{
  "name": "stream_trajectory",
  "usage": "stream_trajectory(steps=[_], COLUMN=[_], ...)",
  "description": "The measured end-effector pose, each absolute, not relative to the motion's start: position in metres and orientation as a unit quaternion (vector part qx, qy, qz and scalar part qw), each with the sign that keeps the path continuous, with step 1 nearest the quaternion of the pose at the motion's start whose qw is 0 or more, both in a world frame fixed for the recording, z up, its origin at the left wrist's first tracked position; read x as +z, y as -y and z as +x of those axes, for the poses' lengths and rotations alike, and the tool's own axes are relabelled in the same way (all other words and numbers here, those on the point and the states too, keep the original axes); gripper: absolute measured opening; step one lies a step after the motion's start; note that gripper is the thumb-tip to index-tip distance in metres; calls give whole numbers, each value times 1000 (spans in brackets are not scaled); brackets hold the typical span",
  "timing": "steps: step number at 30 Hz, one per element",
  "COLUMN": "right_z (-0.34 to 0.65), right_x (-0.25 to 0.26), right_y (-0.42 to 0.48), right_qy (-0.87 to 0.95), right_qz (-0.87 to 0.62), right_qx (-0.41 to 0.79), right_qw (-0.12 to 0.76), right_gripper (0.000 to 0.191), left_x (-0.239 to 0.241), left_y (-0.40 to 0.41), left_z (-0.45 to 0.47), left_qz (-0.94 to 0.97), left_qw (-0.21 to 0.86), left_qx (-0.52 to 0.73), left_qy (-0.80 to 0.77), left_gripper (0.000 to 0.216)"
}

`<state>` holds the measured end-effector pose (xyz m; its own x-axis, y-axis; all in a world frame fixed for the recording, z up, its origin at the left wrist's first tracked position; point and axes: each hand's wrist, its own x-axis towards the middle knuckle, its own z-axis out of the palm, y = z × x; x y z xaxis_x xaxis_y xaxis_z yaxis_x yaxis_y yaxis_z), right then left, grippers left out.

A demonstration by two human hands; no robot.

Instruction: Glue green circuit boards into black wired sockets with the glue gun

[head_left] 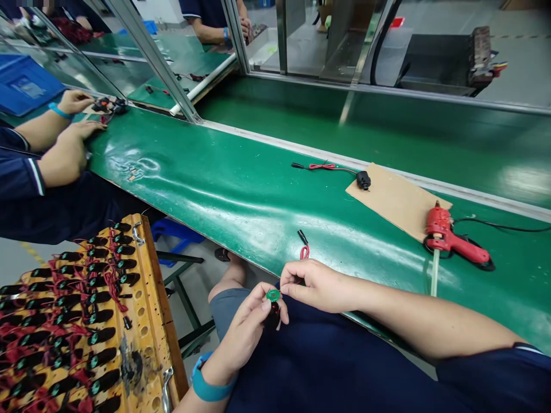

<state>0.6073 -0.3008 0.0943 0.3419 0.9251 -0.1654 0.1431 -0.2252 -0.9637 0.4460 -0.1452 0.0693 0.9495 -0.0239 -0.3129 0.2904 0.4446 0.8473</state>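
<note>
Near the table's front edge, my left hand (252, 324) grips a small black part topped by a round green circuit board (272, 295). Close beside the board, my right hand (316, 285) is closed with thumb and forefinger pinched together. A red cable (305, 251) with a black plug (302, 236) comes out from behind the right hand onto the table. Some of the cable shows in the curl of those fingers; the exact pinch point is too small to make out.
A red glue gun (456, 238) and a black part (363, 180) with a red cable lie by a cardboard sheet (396, 198) on the green table (224, 178). Left stands a wooden rack (150, 321) of several black parts. A co-worker's hands (77, 115) work at far left.
</note>
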Motion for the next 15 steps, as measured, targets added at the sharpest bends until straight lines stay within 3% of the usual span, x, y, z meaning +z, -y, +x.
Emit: stream_trajectory(steps=[5, 11, 15], right_z=[611, 607, 621], right_x=[95, 85, 90], right_y=[303, 292, 305], right_qy=[451, 580, 585], right_qz=[-639, -608, -661], right_qx=[394, 195, 84], right_qw=[482, 506, 463], right_gripper=[13, 14, 16], left_x=[70, 87, 102], left_y=[150, 159, 151], left_z=[452, 463, 474], left_qz=[536, 426, 416], left_qw=[822, 880, 877], left_qx=[-54, -115, -122], left_qy=[-185, -175, -206], left_gripper=[29, 34, 34])
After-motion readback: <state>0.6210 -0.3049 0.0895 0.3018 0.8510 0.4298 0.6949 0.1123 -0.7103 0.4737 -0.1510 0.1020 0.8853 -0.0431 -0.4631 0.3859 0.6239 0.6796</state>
